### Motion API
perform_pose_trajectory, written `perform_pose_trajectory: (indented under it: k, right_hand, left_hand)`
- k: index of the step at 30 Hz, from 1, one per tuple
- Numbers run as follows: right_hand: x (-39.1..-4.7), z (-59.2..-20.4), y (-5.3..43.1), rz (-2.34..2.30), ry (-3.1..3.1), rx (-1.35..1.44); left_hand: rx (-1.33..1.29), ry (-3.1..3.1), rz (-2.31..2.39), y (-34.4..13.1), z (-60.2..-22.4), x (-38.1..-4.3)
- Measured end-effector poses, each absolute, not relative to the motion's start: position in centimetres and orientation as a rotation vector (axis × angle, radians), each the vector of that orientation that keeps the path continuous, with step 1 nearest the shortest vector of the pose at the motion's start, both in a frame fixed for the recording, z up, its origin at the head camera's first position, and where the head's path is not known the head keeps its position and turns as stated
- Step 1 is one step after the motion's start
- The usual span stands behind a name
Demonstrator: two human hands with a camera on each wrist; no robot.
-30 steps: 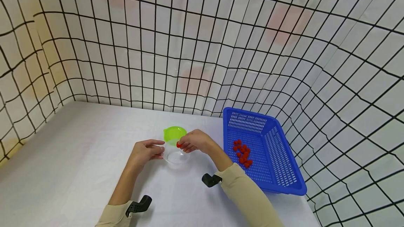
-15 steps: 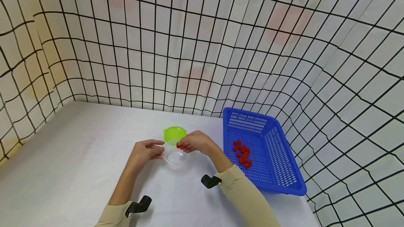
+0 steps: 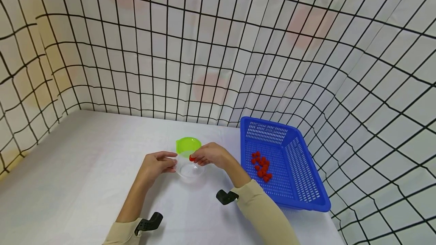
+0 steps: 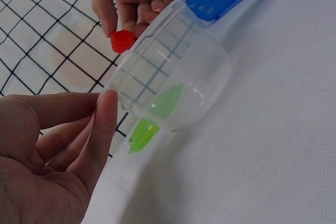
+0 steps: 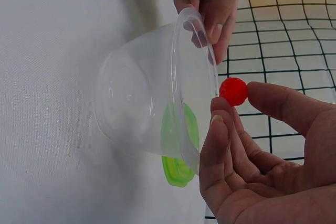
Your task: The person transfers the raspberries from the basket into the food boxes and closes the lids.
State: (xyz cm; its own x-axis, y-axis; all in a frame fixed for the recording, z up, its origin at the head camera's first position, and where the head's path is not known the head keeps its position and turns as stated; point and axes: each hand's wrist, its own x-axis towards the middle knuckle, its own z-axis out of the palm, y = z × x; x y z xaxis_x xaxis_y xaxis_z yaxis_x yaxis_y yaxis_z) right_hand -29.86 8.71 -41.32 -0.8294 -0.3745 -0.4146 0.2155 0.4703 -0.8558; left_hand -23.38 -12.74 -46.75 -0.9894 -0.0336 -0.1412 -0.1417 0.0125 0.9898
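Observation:
A clear plastic bowl [image 3: 188, 171] stands upright on the white table. My left hand [image 3: 154, 165] pinches its left rim between thumb and finger, as the left wrist view also shows. Over the bowl's mouth, my right hand [image 3: 214, 155] holds a small red raspberry [image 5: 233, 92] with a bumpy surface between its thumb and fingertips. In the right wrist view the raspberry sits at rim height, close to the opening. Just behind the bowl lies a lime-green lid [image 3: 188, 143], seen partly through the clear wall in both wrist views. No raspberry shows inside the bowl.
To the right is a blue slotted basket [image 3: 320, 196] with several more red raspberries [image 3: 262, 167] on its floor. A black grid net [image 3: 201, 63] over white sheeting borders the back and sides of the white table [image 3: 85, 169].
My right hand has come down slightly, and the raspberry with it, moving a touch left over the bowl. The left hand stays on the rim.

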Motion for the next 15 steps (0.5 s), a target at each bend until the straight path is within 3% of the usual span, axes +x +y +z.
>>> perform_pose_trajectory:
  k: [15]
  right_hand:
    - [-29.73,-41.37,8.88,-1.359,2.155,-0.142]
  left_hand:
    - [-0.189,2.186,2.143,-12.78,-46.72,-23.32]
